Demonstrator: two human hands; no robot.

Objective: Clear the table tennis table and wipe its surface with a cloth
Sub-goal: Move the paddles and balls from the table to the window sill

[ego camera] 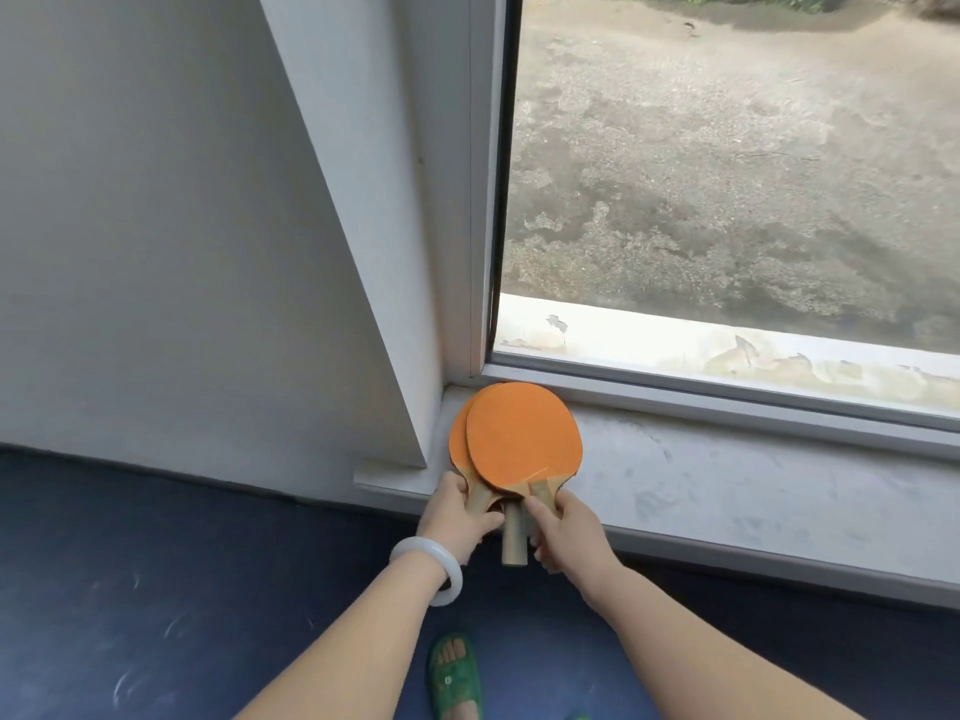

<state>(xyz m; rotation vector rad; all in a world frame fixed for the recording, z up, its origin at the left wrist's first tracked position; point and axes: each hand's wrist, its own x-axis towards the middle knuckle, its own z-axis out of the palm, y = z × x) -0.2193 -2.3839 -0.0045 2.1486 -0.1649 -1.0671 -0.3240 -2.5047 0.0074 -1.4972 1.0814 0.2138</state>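
Where the paddles (pixel 522 439) lie: stacked, overlapping, on the windowsill (pixel 727 475) corner.
Left hand (pixel 457 517): fingers curled round one wooden handle.
Right hand (pixel 566 527): fingertips pinching the other handle.

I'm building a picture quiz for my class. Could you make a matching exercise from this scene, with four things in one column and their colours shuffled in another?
Things:
1. paddles
2. bangle
3. sandal
4. floor

Colours:
a. green
b. orange
c. white
d. dark blue

Pairs: 1-b, 2-c, 3-a, 4-d
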